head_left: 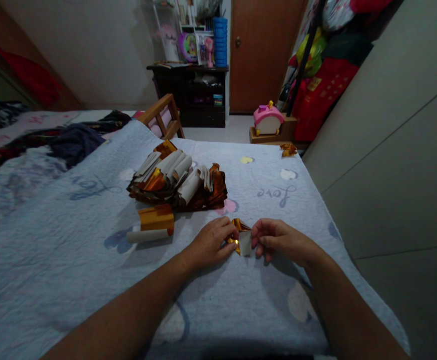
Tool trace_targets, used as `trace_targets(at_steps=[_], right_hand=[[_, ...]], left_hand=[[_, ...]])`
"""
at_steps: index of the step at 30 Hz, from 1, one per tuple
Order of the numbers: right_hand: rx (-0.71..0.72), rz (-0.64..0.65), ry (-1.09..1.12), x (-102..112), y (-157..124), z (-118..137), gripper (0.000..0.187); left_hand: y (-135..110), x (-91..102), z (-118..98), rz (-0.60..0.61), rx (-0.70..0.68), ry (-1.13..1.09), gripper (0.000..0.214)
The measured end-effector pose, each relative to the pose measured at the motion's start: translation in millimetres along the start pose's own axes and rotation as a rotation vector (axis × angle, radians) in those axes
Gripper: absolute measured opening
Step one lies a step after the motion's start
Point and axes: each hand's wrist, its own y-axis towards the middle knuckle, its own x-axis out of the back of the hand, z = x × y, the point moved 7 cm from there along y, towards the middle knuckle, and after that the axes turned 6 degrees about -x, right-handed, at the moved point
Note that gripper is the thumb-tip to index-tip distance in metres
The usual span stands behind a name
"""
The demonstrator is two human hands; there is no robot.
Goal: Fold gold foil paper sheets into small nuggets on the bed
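Observation:
Both my hands rest on the light blue bedspread (71, 260) and pinch one small gold foil paper (241, 239) between them. My left hand (212, 243) grips its left side with curled fingers. My right hand (276, 239) grips its right side, fingers closed on the edge. The paper is partly folded, gold outside and white inside. Just beyond my hands lies a heap of gold and white papers (178, 181). A curled gold and white sheet (151, 223) lies to the left of my left hand.
One folded gold piece (288, 149) sits at the far right edge of the bed. Dark clothes (71, 140) are piled at the left. A wooden chair (163, 117), a pink toy house (268, 119), a dark shelf unit (199, 95) and a grey wall (391, 150) surround the bed.

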Motion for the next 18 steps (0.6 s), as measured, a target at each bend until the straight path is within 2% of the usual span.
trace_targets(at_steps=[3, 7, 10, 15, 18], right_hand=[[0.061, 0.028, -0.183, -6, 3, -2, 0.013], [0.179, -0.122, -0.52, -5, 5, 4, 0.02], [0.245, -0.197, -0.682, -6, 5, 10, 0.024], [0.306, -0.277, -0.803, -9, 6, 16, 0.017], [0.28, -0.357, -0.818, -11, 8, 16, 0.01]], left_hand=[[0, -0.4, 1, -0.005, -0.001, 0.007, 0.005], [0, -2.0, 1, -0.007, -0.007, 0.011, 0.009], [0, -3.3, 3, -0.009, -0.004, 0.022, 0.011], [0, -4.3, 4, -0.005, 0.018, 0.026, 0.013], [0, -4.4, 2, 0.002, 0.013, 0.024, 0.013]])
